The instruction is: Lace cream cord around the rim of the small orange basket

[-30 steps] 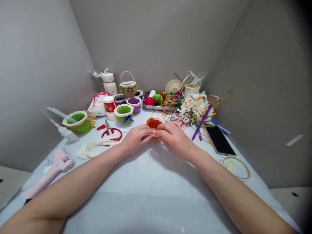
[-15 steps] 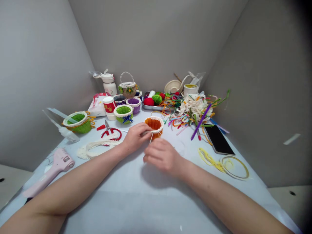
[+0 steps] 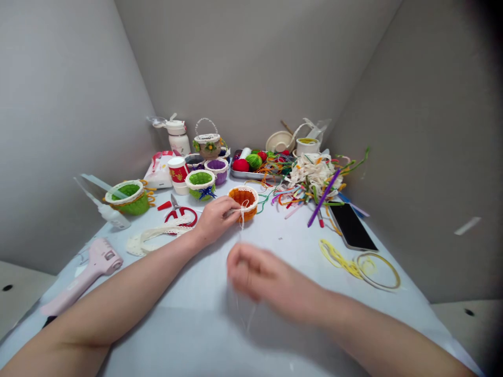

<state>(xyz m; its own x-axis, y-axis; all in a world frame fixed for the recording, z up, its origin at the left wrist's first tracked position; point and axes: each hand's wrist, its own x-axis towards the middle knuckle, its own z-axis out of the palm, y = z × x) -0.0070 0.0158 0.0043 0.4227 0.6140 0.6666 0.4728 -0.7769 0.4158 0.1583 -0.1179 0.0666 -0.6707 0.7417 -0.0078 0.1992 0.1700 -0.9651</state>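
Note:
A small orange basket with a white lace rim stands mid-table, its opening tilted a little toward me. My left hand pinches the near left side of that rim. From the rim a thin white thread runs down to my right hand, which is closed on it and partly smeared by motion. Loose thread hangs below the right fingers. Whether a needle is on the thread I cannot make out.
Left lie red scissors, lace trim, a pink glue gun and a green basket. Behind are more small baskets and a tray of yarn balls. Right are a phone and yellow yarn.
My right hand has drawn back from the basket toward me, pulling the thread out longer. The basket has shifted slightly left; my left hand still grips its rim.

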